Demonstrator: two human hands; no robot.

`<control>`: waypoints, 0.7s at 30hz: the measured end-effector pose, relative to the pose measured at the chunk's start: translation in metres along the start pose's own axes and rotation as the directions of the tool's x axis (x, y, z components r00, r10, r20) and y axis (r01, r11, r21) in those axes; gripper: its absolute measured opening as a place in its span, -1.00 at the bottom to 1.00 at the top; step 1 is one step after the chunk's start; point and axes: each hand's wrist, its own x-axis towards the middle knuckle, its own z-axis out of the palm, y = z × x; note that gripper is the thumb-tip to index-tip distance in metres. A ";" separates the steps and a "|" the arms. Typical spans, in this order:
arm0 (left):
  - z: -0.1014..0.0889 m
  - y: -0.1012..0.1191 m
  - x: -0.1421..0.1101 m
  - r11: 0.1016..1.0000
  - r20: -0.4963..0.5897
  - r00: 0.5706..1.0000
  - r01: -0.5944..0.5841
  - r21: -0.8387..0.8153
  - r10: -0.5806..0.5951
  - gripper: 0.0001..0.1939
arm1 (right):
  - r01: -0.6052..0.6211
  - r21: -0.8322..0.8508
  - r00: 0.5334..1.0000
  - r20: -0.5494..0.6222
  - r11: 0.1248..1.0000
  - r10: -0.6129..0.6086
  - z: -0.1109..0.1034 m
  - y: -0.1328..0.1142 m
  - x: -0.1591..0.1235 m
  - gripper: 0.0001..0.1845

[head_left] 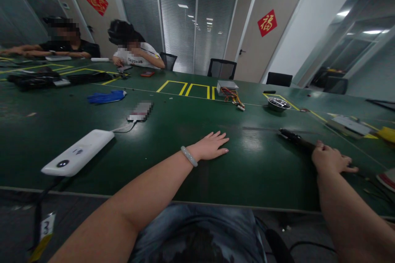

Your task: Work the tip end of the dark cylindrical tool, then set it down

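My left hand (211,146) lies flat on the green tabletop, its fingers spread and a pale bangle (189,156) round the wrist. It holds nothing. Toward the right side, my right hand (331,158) is closed about the rear end of a black pen-shaped tool that looks like an electric screwdriver (296,139). The tool's tip points left and away from me. Some of the fingers of that hand are hidden behind it, and a thin dark cord (372,181) runs off to the right.
Left of me lie a white power bank (78,154), a cabled phone (140,111) and a blue glove (106,97). Farther back are a power supply unit (227,87) with coloured wires, a metal bowl (278,104) and a grey flat box (348,126). Two people sit across the table.
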 end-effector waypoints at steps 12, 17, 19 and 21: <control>-0.014 0.026 -0.002 0.994 -0.327 0.944 -0.006 0.110 0.042 -0.33 | 0.625 0.294 0.707 0.180 0.723 -0.684 -0.007 -0.143 -0.183 -0.41; -0.015 0.023 -0.003 0.998 -0.507 0.862 0.047 0.043 -0.018 -0.40 | 0.699 0.601 0.414 0.104 0.389 -0.904 0.005 -0.193 -0.252 -0.45; -0.017 0.018 -0.005 0.998 -0.553 0.831 0.068 -0.004 -0.059 -0.40 | 0.694 0.645 0.343 0.095 0.320 -0.935 0.009 -0.203 -0.262 -0.43; -0.020 0.016 -0.007 0.998 -0.564 0.824 0.063 -0.023 -0.065 -0.40 | 0.659 0.715 0.266 0.068 0.232 -0.962 0.008 -0.206 -0.264 -0.44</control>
